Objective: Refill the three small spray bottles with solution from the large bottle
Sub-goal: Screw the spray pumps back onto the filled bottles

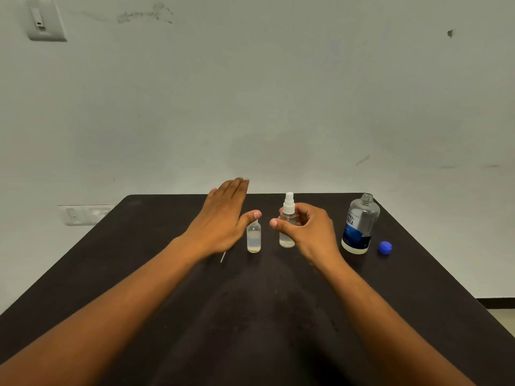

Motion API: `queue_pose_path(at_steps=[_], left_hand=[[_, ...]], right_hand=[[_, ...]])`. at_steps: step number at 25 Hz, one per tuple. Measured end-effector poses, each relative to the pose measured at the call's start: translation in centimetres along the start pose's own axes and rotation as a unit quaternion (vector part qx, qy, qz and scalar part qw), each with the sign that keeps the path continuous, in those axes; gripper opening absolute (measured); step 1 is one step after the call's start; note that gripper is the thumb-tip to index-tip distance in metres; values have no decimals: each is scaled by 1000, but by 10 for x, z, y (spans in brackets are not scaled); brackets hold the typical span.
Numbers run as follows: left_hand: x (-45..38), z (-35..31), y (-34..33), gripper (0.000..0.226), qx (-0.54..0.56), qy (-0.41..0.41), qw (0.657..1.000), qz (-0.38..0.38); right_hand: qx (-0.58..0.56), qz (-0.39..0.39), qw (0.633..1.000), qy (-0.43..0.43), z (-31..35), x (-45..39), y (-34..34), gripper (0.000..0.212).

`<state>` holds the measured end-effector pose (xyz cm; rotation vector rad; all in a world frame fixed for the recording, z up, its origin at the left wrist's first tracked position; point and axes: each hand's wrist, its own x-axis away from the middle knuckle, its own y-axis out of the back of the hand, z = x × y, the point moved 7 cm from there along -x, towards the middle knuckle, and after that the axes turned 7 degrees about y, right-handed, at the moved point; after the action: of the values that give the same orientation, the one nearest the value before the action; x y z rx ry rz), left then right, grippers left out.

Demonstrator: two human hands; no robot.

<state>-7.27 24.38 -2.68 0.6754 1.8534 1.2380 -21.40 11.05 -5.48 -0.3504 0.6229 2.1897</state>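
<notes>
Fingers of our right hand [309, 229] curl round the capped spray bottle [288, 221] on the counter [167, 274]. Our left hand [223, 218] hovers flat, grip wide, beside the uncapped small bottle [254, 237].

Lighting: even, diffuse, moderately dim; source not in view. Wall [278, 93] reads grey-green, flat, no hot spots. Dark counter [250, 316] shows a faint broad sheen near centre, no hard glare. Shadows soft and weak; a short one under the left hand [223, 218]. Focus sharp mid-frame; large bottle [361, 224] label partly legible. Wide-angle distortion: counter edges splay outward, forearms stretch and soften toward the lower corners.
</notes>
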Motion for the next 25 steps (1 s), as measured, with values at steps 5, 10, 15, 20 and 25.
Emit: queue_pose_path(at_steps=[5,10,15,20,25], left_hand=[[-43,8,-25,80,-38,2,999,25],[-88,19,-35,77,-31,-10,999,10],[-128,41,-49,75,-71,-12,997,12],[-153,62,-66,74,-100,-6,994,33],[-171,69,-76,74,-112,-11,993,33]], right_hand=[[26,-19,999,-25,-40,-46,-12,35],[51,-57,996,-49,-82,-93,-23,38],[72,-95,991,-68,-120,-150,-36,40],[115,-101,985,-77,-152,-209,-49,39],[147,-102,980,-91,-178,-237,-64,44]])
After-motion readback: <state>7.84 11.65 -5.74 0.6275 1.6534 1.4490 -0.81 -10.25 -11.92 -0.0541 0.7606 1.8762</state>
